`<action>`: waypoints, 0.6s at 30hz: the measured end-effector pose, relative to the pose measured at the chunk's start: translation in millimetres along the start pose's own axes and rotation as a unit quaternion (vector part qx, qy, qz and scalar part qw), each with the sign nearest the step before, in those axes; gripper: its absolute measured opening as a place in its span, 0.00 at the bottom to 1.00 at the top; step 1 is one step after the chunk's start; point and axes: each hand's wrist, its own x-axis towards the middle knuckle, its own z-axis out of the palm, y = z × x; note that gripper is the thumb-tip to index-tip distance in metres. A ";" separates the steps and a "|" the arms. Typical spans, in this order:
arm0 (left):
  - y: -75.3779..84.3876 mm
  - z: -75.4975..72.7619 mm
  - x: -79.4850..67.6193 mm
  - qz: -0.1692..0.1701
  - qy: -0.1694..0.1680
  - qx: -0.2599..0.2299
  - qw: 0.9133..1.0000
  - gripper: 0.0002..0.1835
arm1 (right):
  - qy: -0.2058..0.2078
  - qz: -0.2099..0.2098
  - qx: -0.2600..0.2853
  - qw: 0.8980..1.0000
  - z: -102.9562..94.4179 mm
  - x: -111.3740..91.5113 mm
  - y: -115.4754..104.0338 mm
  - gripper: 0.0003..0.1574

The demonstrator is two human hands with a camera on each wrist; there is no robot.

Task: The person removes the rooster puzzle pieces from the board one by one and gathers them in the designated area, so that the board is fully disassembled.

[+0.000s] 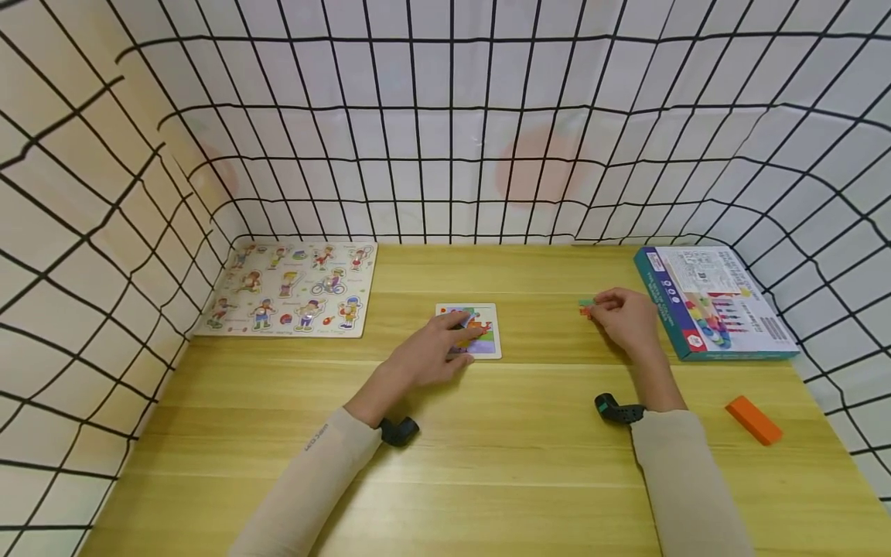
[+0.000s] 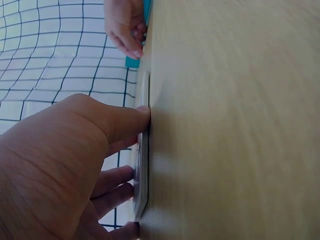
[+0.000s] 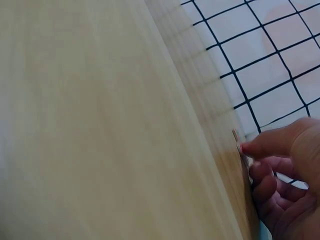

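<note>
In the head view my left hand [image 1: 433, 350] lies across a small white-edged jigsaw board [image 1: 495, 309] with a coloured picture. The left wrist view shows the thumb at the board's edge [image 2: 144, 170] and the other fingers spread loosely over its face. Part of the picture is hidden under these fingers. To the right, my right hand [image 1: 629, 317] pinches a small green and orange puzzle piece [image 1: 585, 308] between thumb and fingertips, low over the table. Edge-on, the piece [image 3: 235, 134] appears only as a thin sliver in the right wrist view.
A large peg puzzle board [image 1: 306, 298] with sports figures lies at the back left. At the back right is a blue and white toy box [image 1: 724, 309], with an orange block [image 1: 754, 420] in front. Black wire mesh [image 1: 452, 131] rises around the table [image 1: 501, 480].
</note>
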 end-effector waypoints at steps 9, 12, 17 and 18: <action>2.1 -1.6 -0.3 -0.008 -0.013 0.000 1.000 0.29 | 0.004 0.010 -0.003 1.000 1.1 -2.7 -1.7 0.18; 2.5 -2.1 -1.0 -0.009 -0.016 -0.001 1.000 0.30 | 0.000 0.016 0.007 1.000 1.0 -3.4 -2.2 0.19; 1.5 -3.0 -2.2 0.000 -0.013 0.006 1.000 0.30 | -0.006 0.017 0.028 0.999 -1.0 -5.2 -4.3 0.22; 1.1 -3.3 -2.4 0.003 -0.012 0.010 1.000 0.30 | -0.006 0.016 0.033 0.999 -1.5 -5.8 -5.1 0.23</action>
